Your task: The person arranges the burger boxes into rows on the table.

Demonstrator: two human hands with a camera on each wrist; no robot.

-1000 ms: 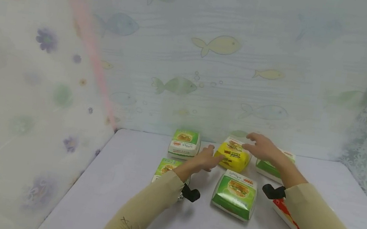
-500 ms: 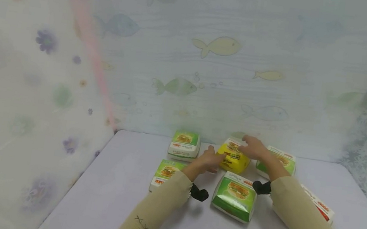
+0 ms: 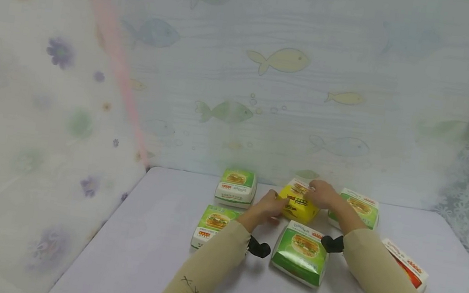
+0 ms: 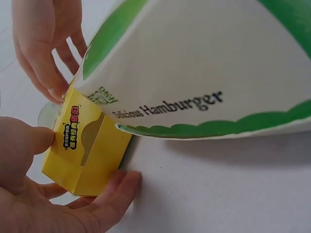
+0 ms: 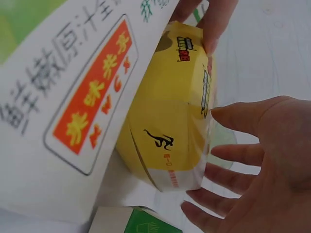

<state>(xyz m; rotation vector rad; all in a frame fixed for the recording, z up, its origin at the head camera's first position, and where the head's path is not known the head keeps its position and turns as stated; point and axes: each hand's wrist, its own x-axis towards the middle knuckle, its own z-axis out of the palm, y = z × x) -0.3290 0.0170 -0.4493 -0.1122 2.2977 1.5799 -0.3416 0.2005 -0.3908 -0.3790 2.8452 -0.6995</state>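
A yellow hamburger box (image 3: 296,211) sits at the back of the white table, between both hands. My left hand (image 3: 270,206) grips its left side; in the left wrist view the thumb lies on one face of the yellow box (image 4: 97,160) and the fingers curl beneath. On the right side, my right hand (image 3: 325,196) holds it; thumb and fingertips meet the edge of the yellow box (image 5: 165,111) in the right wrist view. A green and white hamburger box (image 3: 301,253) stands just in front, and a large white box wall (image 4: 194,73) hides part of the yellow one.
Left of the hands are two more green and white boxes, one at the back (image 3: 235,188) and one nearer (image 3: 211,226), partly behind the left sleeve. Another green box (image 3: 361,208) and a red and white box (image 3: 412,271) lie right. A fish-print curtain (image 3: 228,65) hangs behind.
My right hand has come down and left onto the yellow box, and my left hand has closed in slightly from the left. The right forearm now uncovers more of the red and white box.
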